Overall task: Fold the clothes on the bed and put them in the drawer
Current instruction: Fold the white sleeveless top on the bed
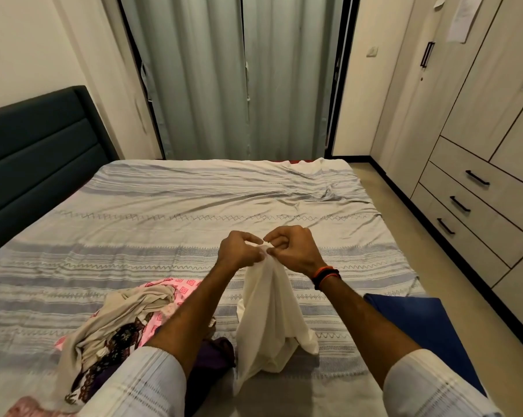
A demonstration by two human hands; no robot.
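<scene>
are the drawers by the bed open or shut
Shut. All three drawers sit flush in the wardrobe front, handles in line, with no gap showing.

Head-worn camera looks forward and down across the bed (194,206), close above it.

We see a dim, warm-lit room; soft shadows fall under the raised arms, and wide-angle distortion bends the frame's edges.

A home bedroom: a bed (194,206) with headboard (34,152), curtains (239,76), and a wardrobe (477,121) with drawers (477,194).
</scene>
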